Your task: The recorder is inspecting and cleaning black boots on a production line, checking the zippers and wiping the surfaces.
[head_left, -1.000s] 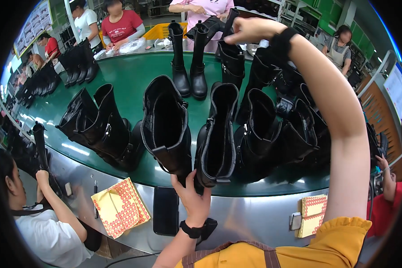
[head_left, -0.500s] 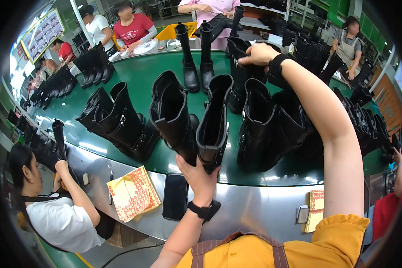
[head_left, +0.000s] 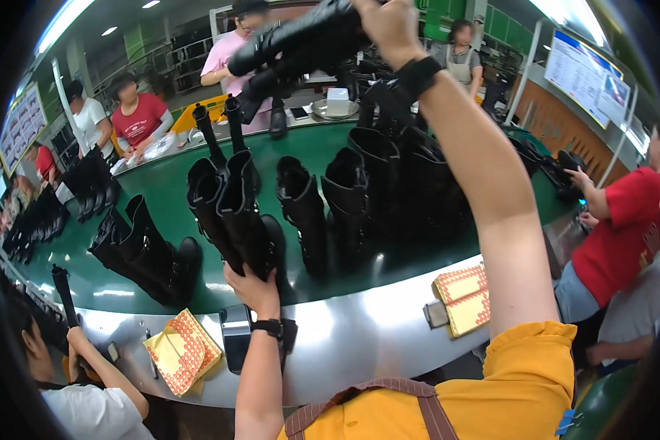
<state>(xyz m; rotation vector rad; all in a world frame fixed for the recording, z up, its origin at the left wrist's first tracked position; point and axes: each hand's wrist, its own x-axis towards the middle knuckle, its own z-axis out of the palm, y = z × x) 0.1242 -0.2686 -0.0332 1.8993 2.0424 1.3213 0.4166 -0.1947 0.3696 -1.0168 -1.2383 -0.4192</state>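
High on the upper middle, my right hand [head_left: 389,33] grips black tall boots [head_left: 301,44], held tilted almost sideways above the bench; its fingers are partly cut off by the picture's top edge. My left hand [head_left: 255,290] is closed round the lower back of a pair of black boots [head_left: 238,198] standing upright near the table's front edge. To the right of that pair stand more upright black boots [head_left: 301,209], buckled and open at the top. Farther left, another pair of boots [head_left: 143,246] leans on the green surface.
A green bench top [head_left: 110,282] has a metal front ledge [head_left: 359,330]. On the ledge lie a dark phone [head_left: 236,341] and yellow paper stacks with red marks [head_left: 183,352] [head_left: 462,297]. Co-workers stand across the bench and at both sides; one in pink [head_left: 227,55] is beyond the raised boots.
My right hand has risen from a boot top and now lifts boots into the air. My left hand keeps its hold on the pair. The whole view has shifted to the right.
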